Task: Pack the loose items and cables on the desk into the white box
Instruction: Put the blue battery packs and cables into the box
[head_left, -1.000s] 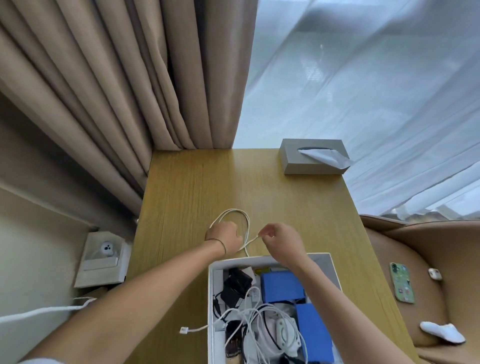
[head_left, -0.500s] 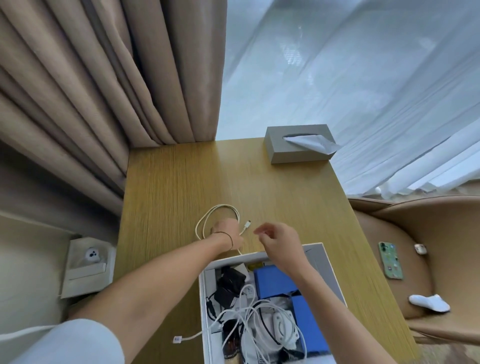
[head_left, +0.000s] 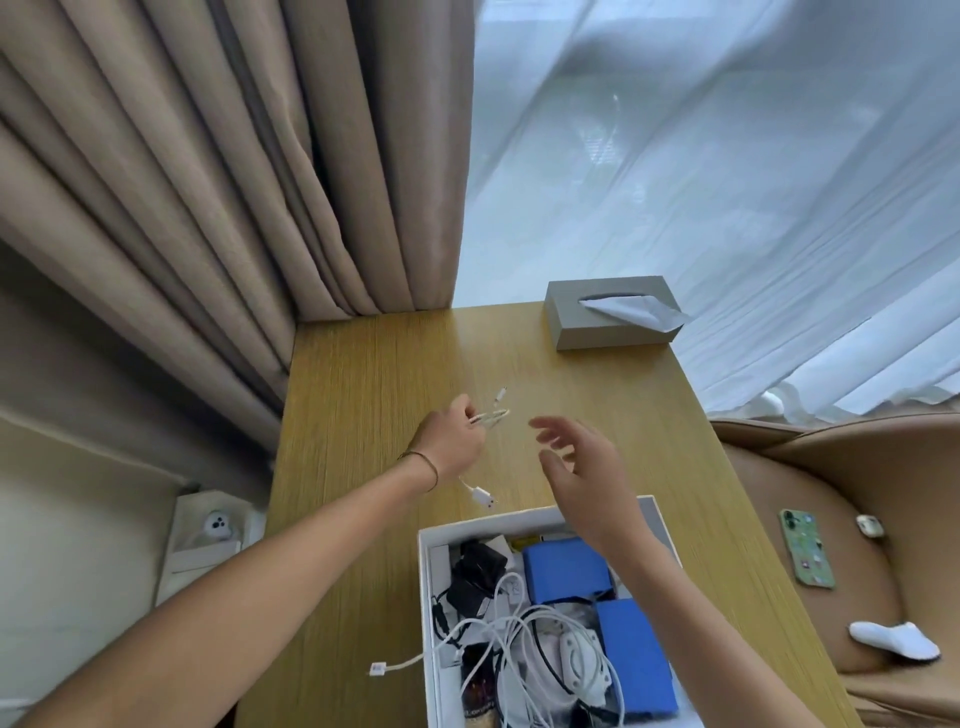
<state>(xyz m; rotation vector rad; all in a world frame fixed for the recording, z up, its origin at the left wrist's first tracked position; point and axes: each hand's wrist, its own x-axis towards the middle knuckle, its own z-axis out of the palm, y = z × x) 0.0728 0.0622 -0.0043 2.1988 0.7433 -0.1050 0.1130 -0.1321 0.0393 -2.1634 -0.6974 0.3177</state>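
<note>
Our left hand (head_left: 452, 439) now grips bunched white cable (head_left: 491, 417), lifted off table (head_left: 363, 415); right hand (head_left: 582, 467) released, fingers spread; white box (head_left: 427, 582) next.

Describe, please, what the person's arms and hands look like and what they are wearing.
Both forearms are bare, with no sleeves showing. The left hand has a thin dark bracelet around its wrist. The right hand wears nothing visible: no ring, watch or glove.

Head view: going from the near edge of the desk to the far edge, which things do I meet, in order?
White box → right hand, open above the desk → left hand gripping the white cable → grey tissue box at the far edge.
</note>
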